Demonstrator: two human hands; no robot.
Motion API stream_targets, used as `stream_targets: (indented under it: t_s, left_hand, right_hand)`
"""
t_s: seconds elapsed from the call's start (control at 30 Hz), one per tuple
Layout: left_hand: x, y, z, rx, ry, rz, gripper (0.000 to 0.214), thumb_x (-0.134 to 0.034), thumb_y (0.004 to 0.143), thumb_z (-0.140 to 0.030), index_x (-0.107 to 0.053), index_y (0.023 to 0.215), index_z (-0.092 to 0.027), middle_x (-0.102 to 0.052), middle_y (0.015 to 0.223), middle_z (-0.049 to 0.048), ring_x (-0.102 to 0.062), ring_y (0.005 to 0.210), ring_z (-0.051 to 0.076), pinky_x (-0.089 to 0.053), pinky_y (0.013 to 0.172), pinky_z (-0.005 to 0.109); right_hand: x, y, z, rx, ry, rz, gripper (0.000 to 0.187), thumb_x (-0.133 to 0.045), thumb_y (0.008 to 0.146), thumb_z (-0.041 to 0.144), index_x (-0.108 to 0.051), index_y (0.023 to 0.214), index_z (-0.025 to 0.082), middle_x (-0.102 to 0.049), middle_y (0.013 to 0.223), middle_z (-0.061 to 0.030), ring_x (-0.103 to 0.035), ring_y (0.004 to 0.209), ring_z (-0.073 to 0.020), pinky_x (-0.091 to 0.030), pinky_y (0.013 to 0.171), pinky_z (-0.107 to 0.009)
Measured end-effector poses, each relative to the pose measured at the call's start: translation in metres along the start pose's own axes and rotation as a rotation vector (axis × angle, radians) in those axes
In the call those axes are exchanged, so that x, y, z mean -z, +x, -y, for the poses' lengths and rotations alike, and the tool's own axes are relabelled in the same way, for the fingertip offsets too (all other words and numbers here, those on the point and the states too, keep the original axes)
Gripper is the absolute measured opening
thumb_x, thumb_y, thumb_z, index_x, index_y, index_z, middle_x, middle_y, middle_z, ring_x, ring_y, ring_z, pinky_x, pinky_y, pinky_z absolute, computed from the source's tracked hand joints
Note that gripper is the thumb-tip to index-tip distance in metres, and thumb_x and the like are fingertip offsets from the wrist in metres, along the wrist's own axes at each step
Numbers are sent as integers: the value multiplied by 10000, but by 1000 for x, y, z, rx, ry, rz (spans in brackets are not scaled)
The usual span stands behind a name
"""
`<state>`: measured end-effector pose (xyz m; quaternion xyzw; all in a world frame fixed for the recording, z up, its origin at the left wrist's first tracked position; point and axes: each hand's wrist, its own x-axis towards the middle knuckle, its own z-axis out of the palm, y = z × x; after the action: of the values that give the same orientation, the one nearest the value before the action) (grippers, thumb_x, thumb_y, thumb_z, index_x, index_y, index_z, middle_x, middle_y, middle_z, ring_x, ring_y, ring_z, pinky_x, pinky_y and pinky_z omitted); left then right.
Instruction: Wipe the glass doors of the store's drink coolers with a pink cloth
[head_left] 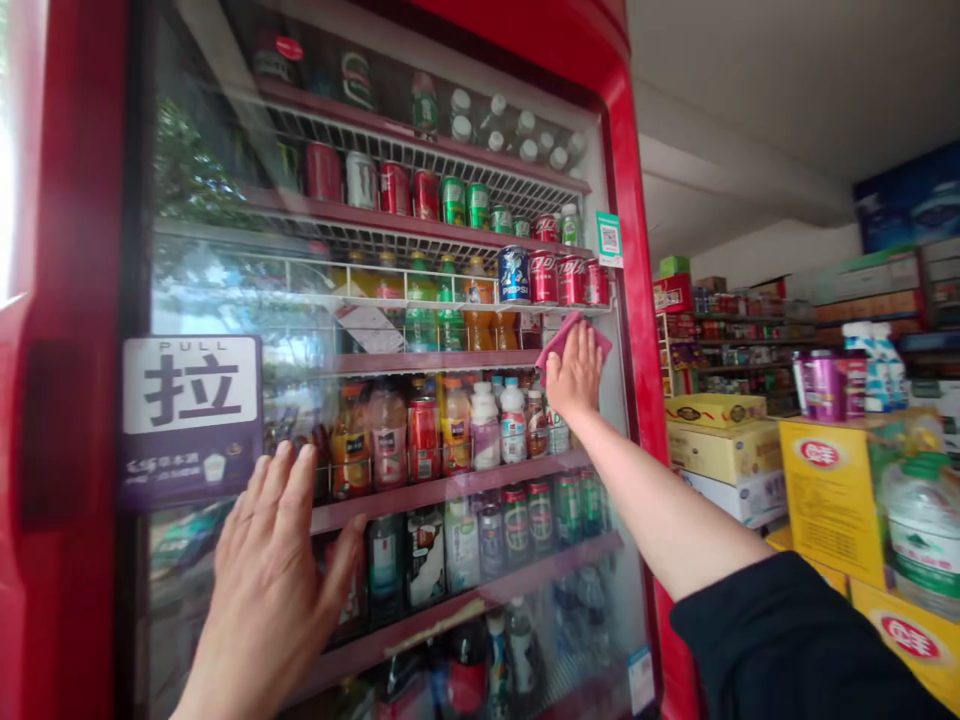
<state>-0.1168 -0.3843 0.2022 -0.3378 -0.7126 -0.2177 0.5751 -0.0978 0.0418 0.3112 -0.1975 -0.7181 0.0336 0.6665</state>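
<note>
A red drinks cooler with a glass door [450, 420] fills the left of the head view. My left hand [270, 570] lies flat on the glass with fingers spread, just below a purple "PULL" sticker [191, 415]. My right hand [576, 372] reaches far across and presses a pink cloth [564, 335] against the glass near the door's right edge. Behind the glass, wire shelves carry cans [555, 278] and bottles [457, 430] in rows.
To the right of the cooler stand stacked cardboard boxes [724, 455], a yellow box [829, 495] and a large water jug [926, 530]. Shop shelves [742, 340] with goods run along the back wall. A QR code sticker [609, 238] sits on the door frame.
</note>
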Motion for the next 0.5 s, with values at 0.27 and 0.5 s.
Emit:
stream_targets:
  t_s: [0.27, 0.5]
  left_hand:
    - [-26, 17, -46, -52, -88, 15, 870, -532, 1024, -510, -168, 1771, -249, -266, 1839, 169, -264, 1704, 423, -330, 1335, 721]
    - [-48, 20, -69, -106, -122, 8, 876, -520, 1013, -548, -191, 1770, -256, -242, 1849, 141, -271, 1701, 430, -326, 1337, 740]
  right_hand:
    - [6, -74, 102, 631, 152, 189, 777, -508, 1075, 421, -293, 1747, 96, -251, 1844, -142, -178, 1737, -322, -131, 1426, -590]
    - [6, -60, 68, 945, 144, 217, 762, -536, 1066, 466, -351, 1731, 143, -322, 1826, -97, -204, 1732, -266, -18, 1439, -524]
